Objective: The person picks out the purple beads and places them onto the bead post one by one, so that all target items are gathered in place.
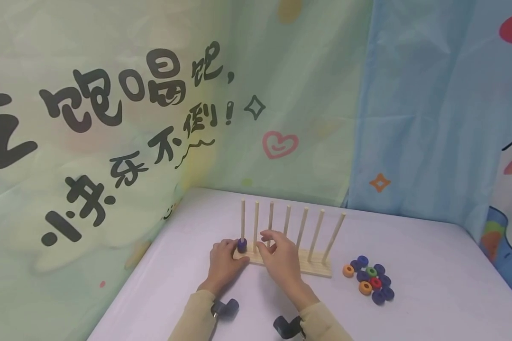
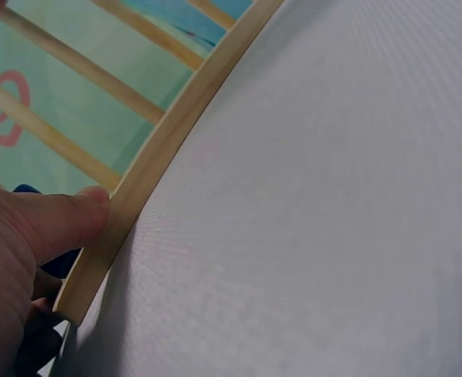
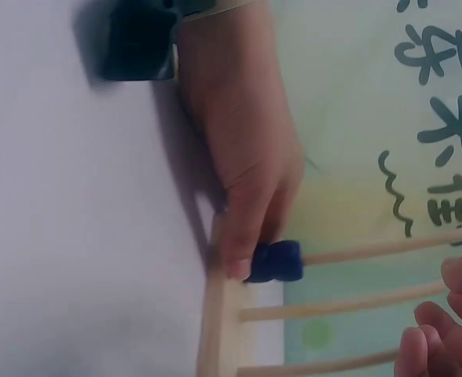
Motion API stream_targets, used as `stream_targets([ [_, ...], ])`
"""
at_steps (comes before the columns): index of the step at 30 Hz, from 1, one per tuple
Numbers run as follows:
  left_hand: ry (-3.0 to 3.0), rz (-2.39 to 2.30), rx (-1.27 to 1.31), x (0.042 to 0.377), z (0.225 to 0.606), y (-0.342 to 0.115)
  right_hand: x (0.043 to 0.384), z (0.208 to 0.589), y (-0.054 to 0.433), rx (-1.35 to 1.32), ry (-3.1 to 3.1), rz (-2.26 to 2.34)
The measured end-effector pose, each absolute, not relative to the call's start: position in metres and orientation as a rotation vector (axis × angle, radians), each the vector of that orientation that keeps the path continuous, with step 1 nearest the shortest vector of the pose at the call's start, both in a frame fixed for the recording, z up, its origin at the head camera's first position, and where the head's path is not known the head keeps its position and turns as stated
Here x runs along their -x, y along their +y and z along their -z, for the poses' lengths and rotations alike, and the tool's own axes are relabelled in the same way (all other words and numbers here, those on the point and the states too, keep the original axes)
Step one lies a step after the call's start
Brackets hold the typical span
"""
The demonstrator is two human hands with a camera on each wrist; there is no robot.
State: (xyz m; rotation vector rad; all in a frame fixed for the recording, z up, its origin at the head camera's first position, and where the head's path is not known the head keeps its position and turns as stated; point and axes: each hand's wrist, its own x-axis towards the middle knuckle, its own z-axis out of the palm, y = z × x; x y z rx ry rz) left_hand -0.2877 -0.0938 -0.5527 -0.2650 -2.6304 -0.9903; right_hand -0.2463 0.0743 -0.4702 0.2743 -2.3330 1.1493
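Observation:
A wooden peg rack (image 1: 315, 269) with a row of upright pegs stands on the table. Dark blue beads (image 3: 282, 261) sit stacked at the foot of its leftmost peg. My left hand (image 1: 226, 263) grips the left end of the base, thumb on the front edge, as the left wrist view shows, with its other fingers partly hidden behind. Close in front of the second and third pegs is my right hand (image 1: 283, 258), thumb and fingers bent and apart. Nothing shows between those fingertips (image 3: 459, 275) in the right wrist view.
Right of the rack lies a loose group of beads: several blue ones (image 1: 378, 297), orange ones (image 1: 365, 287), a green one (image 1: 371, 271) and a red one (image 1: 375, 282). Printed cloth (image 1: 307, 94) hangs behind and left of the white table (image 1: 431, 265).

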Motion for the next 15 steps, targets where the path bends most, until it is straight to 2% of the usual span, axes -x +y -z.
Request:
stream_targets([
  [15,-2.660,1.028,0.235,0.289,0.553,-0.093,0.226,0.514,0.102,-0.050,-2.383,-1.281],
])
